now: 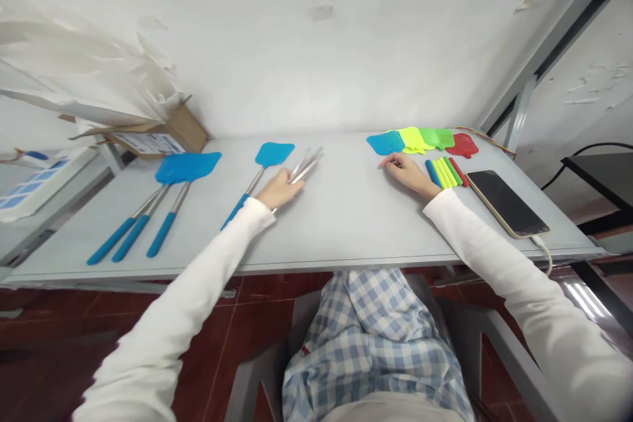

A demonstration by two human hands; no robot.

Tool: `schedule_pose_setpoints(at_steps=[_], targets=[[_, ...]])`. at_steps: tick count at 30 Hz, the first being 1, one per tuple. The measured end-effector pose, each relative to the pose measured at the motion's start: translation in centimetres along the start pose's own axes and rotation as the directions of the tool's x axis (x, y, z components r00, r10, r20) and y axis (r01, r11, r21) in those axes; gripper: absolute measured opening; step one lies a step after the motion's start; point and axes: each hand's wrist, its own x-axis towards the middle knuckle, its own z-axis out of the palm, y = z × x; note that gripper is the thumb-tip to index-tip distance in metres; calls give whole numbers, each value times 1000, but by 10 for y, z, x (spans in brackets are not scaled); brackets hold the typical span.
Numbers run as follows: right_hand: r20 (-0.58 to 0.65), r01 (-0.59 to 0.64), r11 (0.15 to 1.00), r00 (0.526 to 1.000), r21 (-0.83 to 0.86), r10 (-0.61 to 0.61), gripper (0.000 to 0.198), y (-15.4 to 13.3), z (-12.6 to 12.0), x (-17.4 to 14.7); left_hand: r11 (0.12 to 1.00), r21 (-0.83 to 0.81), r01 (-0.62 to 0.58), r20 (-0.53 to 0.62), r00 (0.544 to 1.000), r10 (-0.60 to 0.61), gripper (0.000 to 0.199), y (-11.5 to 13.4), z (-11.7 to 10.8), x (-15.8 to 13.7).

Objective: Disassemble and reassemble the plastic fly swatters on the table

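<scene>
several rods [305, 169] held; label [149, 143] illegible

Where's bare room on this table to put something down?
The widest free patch is the tabletop between the left hand and right hand. A narrower one lies between the lone blue swatter and the three grouped blue swatters. It's crowded at right, with coloured swatter heads, short handles and a phone.

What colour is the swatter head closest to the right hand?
Blue. The swatter head shows in the head camera view.
</scene>
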Motion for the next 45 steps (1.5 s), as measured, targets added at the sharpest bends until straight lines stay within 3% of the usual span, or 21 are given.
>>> schedule_pose_setpoints(at_steps=[2,5,9,13,17,22,24,28,30,32,39,45], targets=[[8,0,1000,1000,-3,0,23,-1,-1,0,994,96,-57,48,997,53,40,20,18,-5],[10,9,1000,1000,-14,-9,24,-3,-1,0,969,239,-66,-60,995,83,48,46,37,-12],[5,39,996,999,-75,-39,25,-3,-1,-1,951,300,-67,-163,979,120,44,69,56,-21],[36,120,980,993,-158,-116,26,-5,3,-3,950,259,-175,-216,948,234,50,73,70,-19],[69,216,959,976,-182,-207,31,-13,14,-8,955,138,-264,-174,942,286,65,65,73,-17],[115,321,933,945,-166,-305,42,-28,29,-16,935,136,-329,-241,904,353,55,34,50,-18],[148,348,922,934,-171,-325,46,-33,33,-19,948,210,-241,-291,910,296,51,9,31,-15],[221,378,904,916,-202,-333,51,-37,36,-22,931,360,56,-322,944,68,50,-52,-15,-7],[233,381,900,914,-212,-332,51,-35,37,-22,916,386,108,-258,966,-6,48,-78,-32,-6],[226,376,901,917,-216,-328,50,-33,37,-21,918,385,96,-250,968,3,45,-96,-44,-8],[213,366,904,923,-220,-321,46,-26,38,-19,896,364,253,-381,919,-105,46,-113,-57,-18],[204,359,907,926,-222,-317,45,-26,39,-18,871,406,277,-417,904,-93,40,-134,-62,-15]])
